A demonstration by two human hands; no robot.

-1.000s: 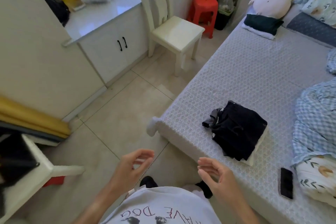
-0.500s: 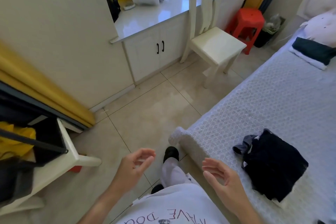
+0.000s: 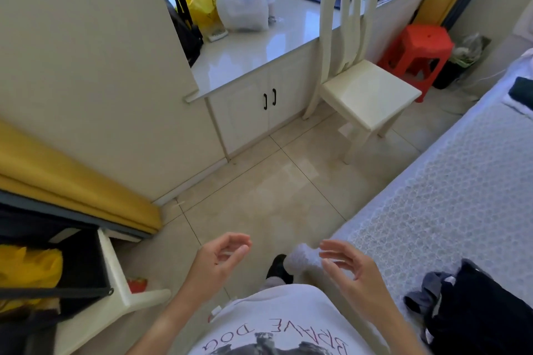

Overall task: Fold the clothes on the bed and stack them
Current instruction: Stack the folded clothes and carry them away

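Left hand (image 3: pixel 220 261), lower centre: fingers loosely curled, empty. Right hand (image 3: pixel 350 275), just right of it: fingers relaxed, empty, raised at the bed (image 3: pixel 450 196) edge. Stack of folded dark clothes (image 3: pixel 478 311), lower right corner, on the bed.

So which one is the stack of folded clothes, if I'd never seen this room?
Start at the bed with the pale patterned cover along the right side. Follow its near edge down to the bottom right corner, beside the person's right hand. The stack of folded clothes lies there, the only dark heap on that cover, black on top with grey fabric poking out its left side.
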